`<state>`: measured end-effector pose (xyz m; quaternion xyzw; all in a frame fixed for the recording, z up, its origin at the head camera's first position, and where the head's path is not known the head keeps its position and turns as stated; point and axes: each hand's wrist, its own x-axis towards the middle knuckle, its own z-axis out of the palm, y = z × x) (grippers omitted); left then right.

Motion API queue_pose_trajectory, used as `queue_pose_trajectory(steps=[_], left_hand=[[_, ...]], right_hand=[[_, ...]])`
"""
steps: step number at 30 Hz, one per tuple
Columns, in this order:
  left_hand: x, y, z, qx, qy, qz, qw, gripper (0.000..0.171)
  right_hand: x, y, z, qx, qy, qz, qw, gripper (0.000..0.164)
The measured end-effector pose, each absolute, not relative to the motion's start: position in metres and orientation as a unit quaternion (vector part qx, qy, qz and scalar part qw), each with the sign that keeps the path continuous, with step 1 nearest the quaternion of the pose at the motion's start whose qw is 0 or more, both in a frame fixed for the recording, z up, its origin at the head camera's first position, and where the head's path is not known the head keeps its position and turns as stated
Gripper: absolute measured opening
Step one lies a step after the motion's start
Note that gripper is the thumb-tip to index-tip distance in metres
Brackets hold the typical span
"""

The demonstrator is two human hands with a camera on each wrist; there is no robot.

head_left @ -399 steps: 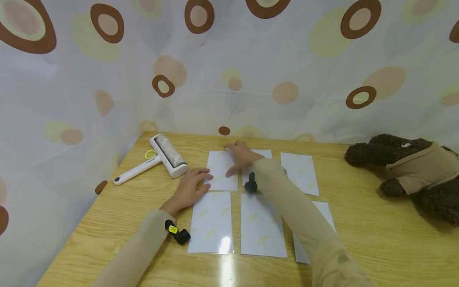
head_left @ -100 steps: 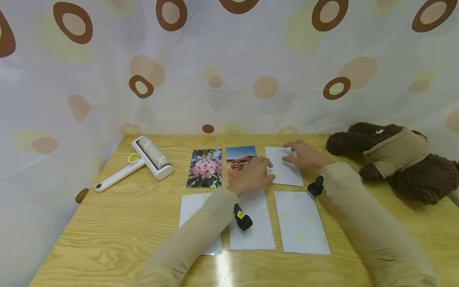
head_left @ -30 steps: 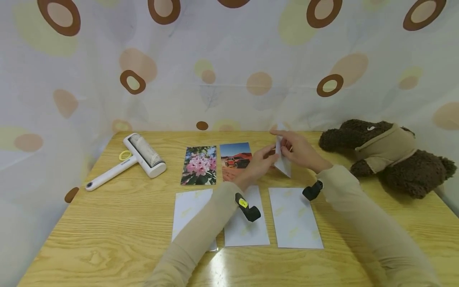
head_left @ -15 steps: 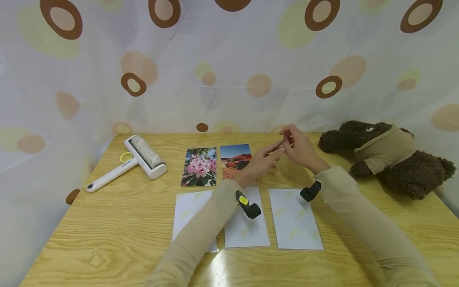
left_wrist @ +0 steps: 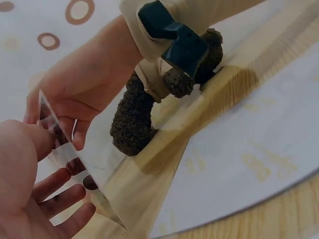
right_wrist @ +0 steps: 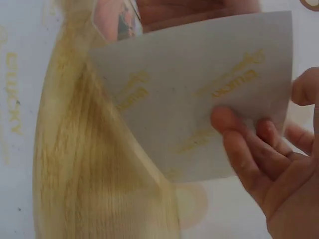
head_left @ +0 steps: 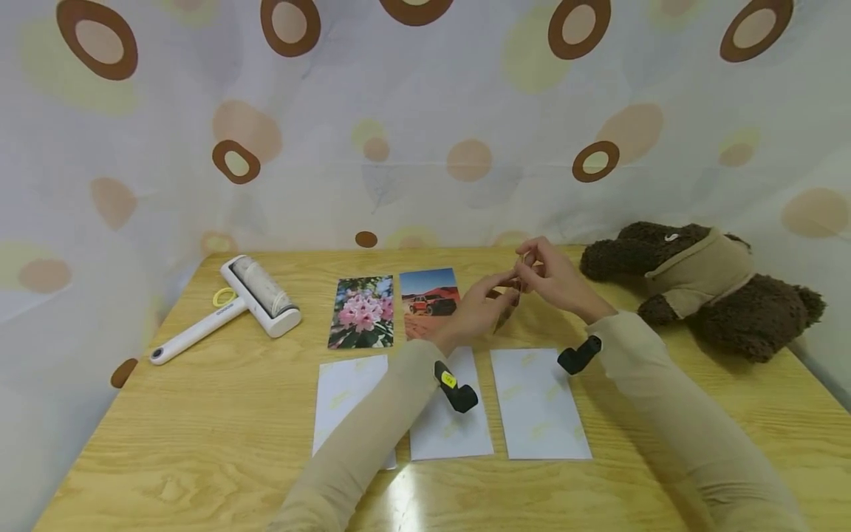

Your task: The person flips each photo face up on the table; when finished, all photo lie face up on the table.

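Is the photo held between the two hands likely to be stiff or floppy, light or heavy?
The photo is probably fairly stiff but bendable: held up, it looks nearly flat with a slightly bowed edge. It's likely light, looking thin edge-on in the left wrist view.

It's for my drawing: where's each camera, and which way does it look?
Head: on the head, looking forward and down at the table; sleeves, left grip and right grip show.
Right wrist: worn there, facing the held card; parts of both grips show.
Left wrist: worn there, looking past the card towards the toy; both grips show.
Both wrist views share the card.
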<state>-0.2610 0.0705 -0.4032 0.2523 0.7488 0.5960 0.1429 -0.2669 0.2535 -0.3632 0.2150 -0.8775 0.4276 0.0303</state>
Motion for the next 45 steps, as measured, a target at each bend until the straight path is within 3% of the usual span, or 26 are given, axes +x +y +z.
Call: queue_pose_trajectory(steps=[7, 14, 25, 34, 45], left_hand=[[-0.259, 0.070, -0.407, 0.280, 0.772, 0.556, 0.126, 0.047], [-0.263, 0.073, -0.413, 0.309, 0.824, 0.470, 0.070, 0.041], [-0.256, 0.083, -0.417, 0.333, 0.895, 0.296, -0.004, 0.048], [-0.256, 0.075, -0.417, 0.306, 0.933, 0.189, 0.009, 0.047], [-0.261, 0.072, -0.420, 0.314, 0.927, 0.194, 0.068, 0.053]], right_hand=[[-0.264, 0.264, -0.361, 0.187, -0.899, 0.395, -0.010, 0.038], [-0.264, 0.273, -0.363, 0.187, -0.926, 0.329, -0.011, 0.041], [-0.265, 0.288, -0.379, 0.203, -0.936, 0.284, -0.033, 0.052], [-0.271, 0.283, -0.399, 0.195, -0.946, 0.256, -0.042, 0.055], [-0.272, 0.288, -0.406, 0.189, -0.953, 0.231, -0.052, 0.054]])
